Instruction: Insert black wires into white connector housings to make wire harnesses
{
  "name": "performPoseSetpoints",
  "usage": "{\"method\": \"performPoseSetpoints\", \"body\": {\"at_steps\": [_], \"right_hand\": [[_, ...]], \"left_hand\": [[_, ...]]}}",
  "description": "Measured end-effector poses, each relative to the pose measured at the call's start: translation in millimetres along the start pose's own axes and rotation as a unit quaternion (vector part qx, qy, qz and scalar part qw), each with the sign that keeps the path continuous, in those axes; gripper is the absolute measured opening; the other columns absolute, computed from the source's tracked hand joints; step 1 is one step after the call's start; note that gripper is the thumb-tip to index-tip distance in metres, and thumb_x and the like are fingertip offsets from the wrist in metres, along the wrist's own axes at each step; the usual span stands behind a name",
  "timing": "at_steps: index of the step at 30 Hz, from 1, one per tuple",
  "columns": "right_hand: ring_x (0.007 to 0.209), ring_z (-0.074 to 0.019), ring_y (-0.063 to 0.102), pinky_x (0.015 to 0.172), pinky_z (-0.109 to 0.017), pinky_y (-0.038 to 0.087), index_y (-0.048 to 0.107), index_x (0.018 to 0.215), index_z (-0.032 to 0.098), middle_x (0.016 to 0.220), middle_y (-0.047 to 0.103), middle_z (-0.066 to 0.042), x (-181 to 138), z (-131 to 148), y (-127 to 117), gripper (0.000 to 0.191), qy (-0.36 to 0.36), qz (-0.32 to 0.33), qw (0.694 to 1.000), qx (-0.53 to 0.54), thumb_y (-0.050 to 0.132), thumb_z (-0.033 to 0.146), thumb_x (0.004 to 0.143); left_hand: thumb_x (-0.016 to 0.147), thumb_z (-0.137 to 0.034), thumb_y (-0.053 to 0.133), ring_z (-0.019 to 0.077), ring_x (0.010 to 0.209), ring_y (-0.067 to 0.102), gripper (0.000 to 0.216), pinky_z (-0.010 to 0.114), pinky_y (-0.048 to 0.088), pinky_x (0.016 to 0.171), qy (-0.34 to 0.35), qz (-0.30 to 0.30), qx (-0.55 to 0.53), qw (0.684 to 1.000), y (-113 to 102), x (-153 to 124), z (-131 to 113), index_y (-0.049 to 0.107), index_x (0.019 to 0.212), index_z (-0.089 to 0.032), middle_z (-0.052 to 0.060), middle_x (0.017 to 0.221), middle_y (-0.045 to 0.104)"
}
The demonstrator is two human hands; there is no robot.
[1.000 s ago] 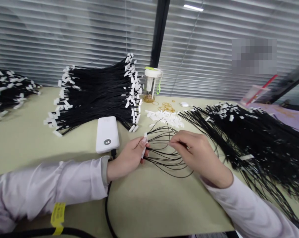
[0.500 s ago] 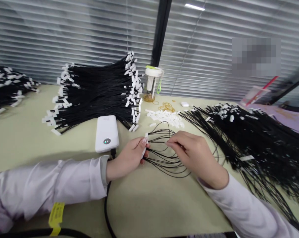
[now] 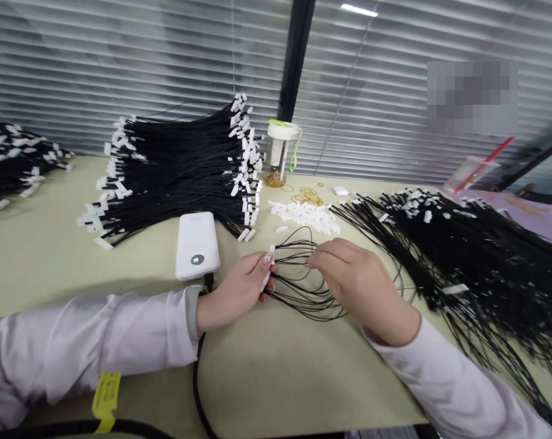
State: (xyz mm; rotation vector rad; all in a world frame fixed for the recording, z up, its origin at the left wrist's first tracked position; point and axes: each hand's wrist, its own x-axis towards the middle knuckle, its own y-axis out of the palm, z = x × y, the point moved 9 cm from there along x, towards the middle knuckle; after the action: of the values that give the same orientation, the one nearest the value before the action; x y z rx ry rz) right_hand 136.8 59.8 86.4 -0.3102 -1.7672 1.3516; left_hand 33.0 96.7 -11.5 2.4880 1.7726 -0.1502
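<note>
Near the middle of the table, my left hand (image 3: 239, 283) pinches a white connector (image 3: 272, 251) between thumb and fingers. Several thin black wires (image 3: 303, 291) run out of it and loop to the right. My right hand (image 3: 356, 277) is closed, thumb and forefinger pressed together at the wires a short way from the connector. Its fingertips appear to grip one black wire, though the looped ends behind the hand are hidden. Just beyond both hands lies a heap of small white connectors (image 3: 306, 216).
A white power bank (image 3: 197, 244) with a black cable stands left of my hands. Bundles of black wires with white connectors lie at back left (image 3: 180, 164) and right (image 3: 477, 262). Behind are a lidded bottle (image 3: 279, 155), rubber bands (image 3: 307, 196) and a cup with a red straw (image 3: 472, 175).
My right hand has shifted very slightly, its fingers curling a little more, and the lower wire loops have drawn up a bit. My left hand holds the connector in the same place.
</note>
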Motion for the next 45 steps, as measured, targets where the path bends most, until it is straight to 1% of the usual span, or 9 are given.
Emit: {"method": "performPoseSetpoints", "body": {"at_steps": [10,17,23,28,30,33,36,39,45], "right_hand": [[0.070,-0.0130,0.050,0.063,-0.025,0.038,0.059,0.079,0.017,0.074,0.057,-0.001,2,18,25,0.015,0.000,0.007,1.000,-0.012,0.045,0.011,0.080],[0.076,-0.0165,0.049,0.069,-0.029,0.037,0.060,0.076,0.015,0.079,0.057,-0.007,6,11,-11,0.017,0.030,-0.087,0.995,-0.024,0.049,0.026,0.081],[0.056,-0.0146,0.052,0.050,-0.027,0.026,0.057,0.063,0.019,0.061,0.058,-0.001,-3,4,26,0.028,0.059,0.177,0.978,-0.096,0.044,0.035,0.082],[0.052,-0.0168,0.055,0.047,-0.027,0.026,0.060,0.061,0.018,0.056,0.059,-0.005,-11,-30,30,0.027,0.135,0.211,0.953,-0.170,0.040,0.023,0.080],[0.053,-0.0176,0.056,0.050,-0.028,0.033,0.064,0.068,0.018,0.056,0.060,-0.005,-11,-57,12,0.024,0.202,0.138,0.958,-0.152,0.043,0.023,0.078],[0.069,-0.0178,0.061,0.064,-0.032,0.044,0.063,0.093,0.019,0.081,0.065,-0.006,-19,-98,-35,0.024,0.299,-0.120,0.946,0.014,0.046,0.020,0.077],[0.085,-0.0158,0.060,0.072,-0.033,0.047,0.057,0.100,0.022,0.105,0.059,-0.005,-42,-132,-65,0.023,0.310,-0.380,0.825,0.280,0.046,0.023,0.079],[0.067,-0.0099,0.058,0.062,-0.028,0.046,0.057,0.092,0.022,0.093,0.060,-0.004,-52,-140,-70,0.015,0.305,-0.453,0.750,0.373,0.047,0.027,0.082],[0.059,-0.0096,0.054,0.056,-0.024,0.045,0.062,0.086,0.020,0.071,0.061,-0.001,-10,-74,-19,0.012,0.254,-0.132,0.905,0.315,0.056,0.024,0.077]], "left_hand": [[0.083,-0.045,0.035,0.0085,0.045,0.043,0.035,0.021,0.037,0.044,0.014,0.047,0.086,0.995,8,-3,-10,0.048,0.070,-0.016,-0.004,0.054,0.046],[0.081,-0.046,0.041,0.0090,0.049,0.044,0.032,0.021,0.041,0.044,0.017,-0.026,-0.024,0.999,-5,1,-5,0.050,0.075,-0.016,-0.003,0.058,0.046],[0.083,-0.039,0.041,0.0073,0.042,0.045,0.025,0.022,0.042,0.040,-0.004,-0.097,-0.109,0.989,-18,5,4,0.048,0.075,-0.016,-0.003,0.059,0.046],[0.083,-0.038,0.042,0.0072,0.045,0.046,0.024,0.020,0.043,0.040,0.004,-0.112,-0.111,0.987,-21,5,3,0.048,0.076,-0.016,-0.002,0.060,0.047],[0.083,-0.038,0.042,0.0069,0.047,0.046,0.025,0.019,0.042,0.040,0.004,-0.111,-0.099,0.989,-21,4,2,0.048,0.076,-0.015,-0.002,0.061,0.046],[0.084,-0.039,0.040,0.0058,0.046,0.044,0.026,0.018,0.041,0.040,0.010,-0.092,-0.068,0.993,-18,3,-1,0.048,0.076,-0.015,-0.002,0.062,0.045],[0.084,-0.041,0.038,0.0050,0.044,0.044,0.029,0.019,0.038,0.040,0.015,-0.068,-0.032,0.997,-14,2,-2,0.048,0.076,-0.015,-0.003,0.061,0.044],[0.084,-0.044,0.037,0.0057,0.045,0.044,0.031,0.020,0.039,0.041,0.016,-0.044,-0.003,0.999,-10,1,-3,0.048,0.079,-0.015,-0.004,0.060,0.044],[0.083,-0.045,0.037,0.0068,0.048,0.041,0.032,0.019,0.040,0.041,0.005,-0.021,0.011,1.000,-4,-1,-3,0.048,0.079,-0.016,-0.004,0.060,0.043]]}}
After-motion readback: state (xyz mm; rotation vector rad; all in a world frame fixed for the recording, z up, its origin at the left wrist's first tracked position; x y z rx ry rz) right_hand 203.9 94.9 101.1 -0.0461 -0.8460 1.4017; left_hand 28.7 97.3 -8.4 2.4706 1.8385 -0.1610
